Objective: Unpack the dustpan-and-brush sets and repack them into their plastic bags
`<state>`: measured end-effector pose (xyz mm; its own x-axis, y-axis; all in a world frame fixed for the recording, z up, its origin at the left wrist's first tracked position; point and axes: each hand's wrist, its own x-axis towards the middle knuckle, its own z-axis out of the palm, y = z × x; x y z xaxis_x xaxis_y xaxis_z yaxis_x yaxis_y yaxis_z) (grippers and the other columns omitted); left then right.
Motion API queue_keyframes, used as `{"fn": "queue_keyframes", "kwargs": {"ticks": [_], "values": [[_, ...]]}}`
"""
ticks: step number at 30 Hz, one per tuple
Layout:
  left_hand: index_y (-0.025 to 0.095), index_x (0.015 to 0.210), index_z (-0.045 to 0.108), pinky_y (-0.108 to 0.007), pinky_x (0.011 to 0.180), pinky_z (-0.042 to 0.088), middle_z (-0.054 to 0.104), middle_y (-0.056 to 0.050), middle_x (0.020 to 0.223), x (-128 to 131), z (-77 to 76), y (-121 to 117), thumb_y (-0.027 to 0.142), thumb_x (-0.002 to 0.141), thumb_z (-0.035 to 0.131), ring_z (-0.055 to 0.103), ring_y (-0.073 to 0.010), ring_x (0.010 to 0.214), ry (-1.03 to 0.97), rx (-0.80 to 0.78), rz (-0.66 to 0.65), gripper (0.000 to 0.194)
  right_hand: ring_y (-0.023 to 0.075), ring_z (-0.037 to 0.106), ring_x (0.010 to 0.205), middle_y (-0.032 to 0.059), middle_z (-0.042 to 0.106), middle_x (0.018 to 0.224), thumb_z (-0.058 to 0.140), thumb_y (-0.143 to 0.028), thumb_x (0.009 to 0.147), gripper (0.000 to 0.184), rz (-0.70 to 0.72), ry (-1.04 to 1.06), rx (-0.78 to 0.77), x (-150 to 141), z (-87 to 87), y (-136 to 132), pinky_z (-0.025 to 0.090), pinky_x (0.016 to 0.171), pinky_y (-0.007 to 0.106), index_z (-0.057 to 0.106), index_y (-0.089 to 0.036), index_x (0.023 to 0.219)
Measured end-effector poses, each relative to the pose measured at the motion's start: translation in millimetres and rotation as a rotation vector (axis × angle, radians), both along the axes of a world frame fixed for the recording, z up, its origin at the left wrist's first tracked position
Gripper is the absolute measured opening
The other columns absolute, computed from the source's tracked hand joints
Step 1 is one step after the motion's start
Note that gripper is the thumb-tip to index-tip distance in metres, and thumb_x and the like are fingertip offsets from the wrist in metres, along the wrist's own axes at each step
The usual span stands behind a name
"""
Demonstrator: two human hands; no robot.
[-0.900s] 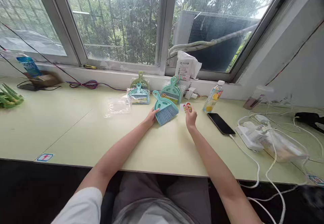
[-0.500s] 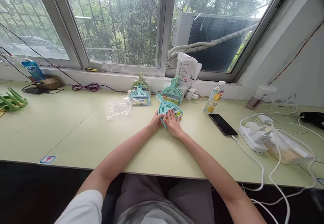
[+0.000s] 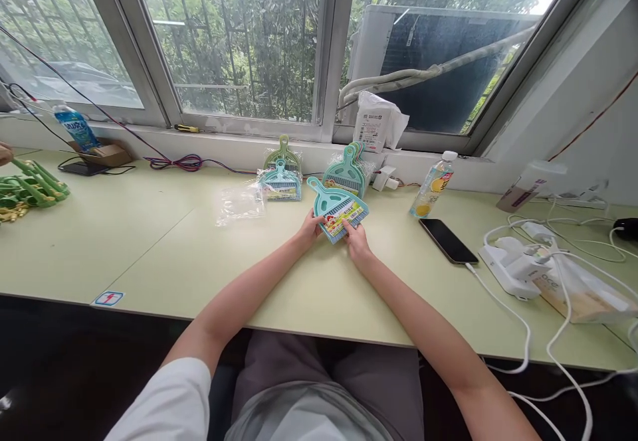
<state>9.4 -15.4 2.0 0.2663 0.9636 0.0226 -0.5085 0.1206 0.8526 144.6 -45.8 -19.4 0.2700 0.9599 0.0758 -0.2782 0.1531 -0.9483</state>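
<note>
Head view: you hold a teal dustpan-and-brush set (image 3: pixel 326 196) above the middle of the pale table (image 3: pixel 164 262), handle tilted to the far left, bristles toward you. Your left hand (image 3: pixel 310 227) is closed on the set's left edge, thumb in front. Your right hand (image 3: pixel 357 240) grips the lower right edge, thumb on the front; how far its fingers wrap behind cannot be told. A printed label card (image 3: pixel 345 218) lies slantwise across the front of the brush. Far side, just left of the held set: a bagged blue set (image 3: pixel 280 183) before a green set (image 3: pixel 284 151); left of these, a clear wrapper (image 3: pixel 239 205) lies flat. Directly behind the held set stands a stack of bagged sets (image 3: pixel 347 172). To the right: an upright drink bottle (image 3: pixel 432 185), then, nearer, a phone (image 3: pixel 448 242) with its cable plugged in. At the far left edge, another person's hand (image 3: pixel 4 154) is beside green pieces (image 3: pixel 37 185).
</note>
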Motion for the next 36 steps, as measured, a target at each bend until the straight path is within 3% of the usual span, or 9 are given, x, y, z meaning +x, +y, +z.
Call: {"fn": "queue_keyframes", "kwargs": {"ticks": [3, 6, 10, 13, 18, 23, 27, 30, 36], "values": [[0.018, 0.100, 0.056, -0.036, 0.080, 0.054, 0.068, -0.004, 0.089, 3, 3.2, 1, 0.021, 0.070, 0.062, 0.066, -0.0191, 0.084, 0.130, -0.008, 0.043, 0.030, 0.0230, 0.067, 0.101, 0.0098, 0.069, 0.111, 0.070, -0.020, 0.074, 0.028, 0.018, 0.178, -0.105, 3, 3.4, 3, 0.057, 0.089, 0.040, 0.058, -0.017, 0.099], [0.018, 0.103, 0.061, -0.038, 0.081, 0.053, 0.068, -0.008, 0.098, -8, 10.7, 8, 0.036, 0.087, 0.044, 0.065, -0.0224, 0.094, 0.378, 0.049, 0.323, 0.030, 0.0195, 0.071, 0.086, 0.0056, 0.073, 0.094, 0.074, -0.015, 0.069, 0.023, 0.021, 0.200, -0.106, 7, 8.7, 2, 0.061, 0.079, 0.033, 0.061, -0.017, 0.087], [0.017, 0.131, 0.050, -0.042, 0.107, 0.037, 0.057, -0.012, 0.129, -68, 19.2, 29, 0.019, 0.087, 0.040, 0.047, -0.0236, 0.127, 0.914, 0.339, 0.955, 0.045, 0.0186, 0.071, 0.081, 0.0038, 0.073, 0.087, 0.077, -0.013, 0.067, 0.024, 0.019, 0.170, -0.108, 10, 14.0, -2, 0.062, 0.074, 0.031, 0.061, -0.018, 0.084], [0.013, 0.144, 0.034, -0.044, 0.116, 0.021, 0.042, -0.014, 0.145, -126, 15.4, 45, 0.014, 0.085, 0.039, 0.029, -0.0240, 0.140, 1.297, 0.301, 1.151, 0.059, 0.0187, 0.071, 0.081, 0.0040, 0.074, 0.087, 0.077, -0.013, 0.067, 0.025, 0.020, 0.160, -0.114, 11, 16.1, -4, 0.062, 0.074, 0.032, 0.060, -0.018, 0.085], [0.010, 0.142, 0.037, -0.061, 0.111, 0.016, 0.038, -0.022, 0.146, -160, -1.4, 58, 0.049, 0.085, 0.048, 0.025, -0.0387, 0.140, 1.634, -0.113, 0.836, 0.070, 0.0182, 0.071, 0.080, 0.0037, 0.073, 0.087, 0.075, -0.013, 0.068, 0.025, 0.014, 0.157, -0.098, 13, 14.4, -3, 0.062, 0.074, 0.032, 0.061, -0.017, 0.088], [0.012, 0.117, 0.062, -0.066, 0.107, 0.012, 0.056, -0.023, 0.129, -130, -1.8, 52, 0.036, 0.083, 0.053, 0.035, -0.0428, 0.133, 1.882, 0.180, 0.682, 0.042, 0.0192, 0.071, 0.082, 0.0043, 0.073, 0.090, 0.076, -0.014, 0.068, 0.025, 0.006, 0.143, -0.086, 18, 12.0, 0, 0.062, 0.076, 0.034, 0.060, -0.017, 0.087], [0.012, 0.098, 0.068, -0.052, 0.102, 0.034, 0.065, -0.021, 0.105, -111, 6.3, 46, 0.009, 0.082, 0.046, 0.058, -0.0344, 0.111, 1.904, 0.276, 0.552, 0.027, 0.0202, 0.071, 0.086, 0.0045, 0.073, 0.091, 0.077, -0.015, 0.067, 0.026, 0.017, 0.127, -0.081, 22, 15.2, 1, 0.061, 0.080, 0.036, 0.061, -0.017, 0.087], [0.012, 0.090, 0.068, -0.042, 0.091, 0.044, 0.065, -0.021, 0.099, -103, 11.7, 42, 0.002, 0.079, 0.046, 0.061, -0.0325, 0.103, 1.840, 0.289, 0.482, 0.027, 0.0206, 0.071, 0.089, 0.0047, 0.073, 0.093, 0.078, -0.015, 0.066, 0.027, 0.028, 0.125, -0.067, 23, 17.7, 1, 0.061, 0.082, 0.037, 0.061, -0.018, 0.087], [0.014, 0.093, 0.068, -0.042, 0.098, 0.043, 0.058, -0.019, 0.123, -91, 14.1, 33, -0.001, 0.080, 0.040, 0.053, -0.0311, 0.119, 1.607, 0.607, 0.550, 0.034, 0.0201, 0.071, 0.087, 0.0043, 0.073, 0.092, 0.078, -0.016, 0.067, 0.028, 0.090, 0.107, -0.039, 27, 21.6, 2, 0.060, 0.085, 0.039, 0.062, -0.018, 0.089]]}}
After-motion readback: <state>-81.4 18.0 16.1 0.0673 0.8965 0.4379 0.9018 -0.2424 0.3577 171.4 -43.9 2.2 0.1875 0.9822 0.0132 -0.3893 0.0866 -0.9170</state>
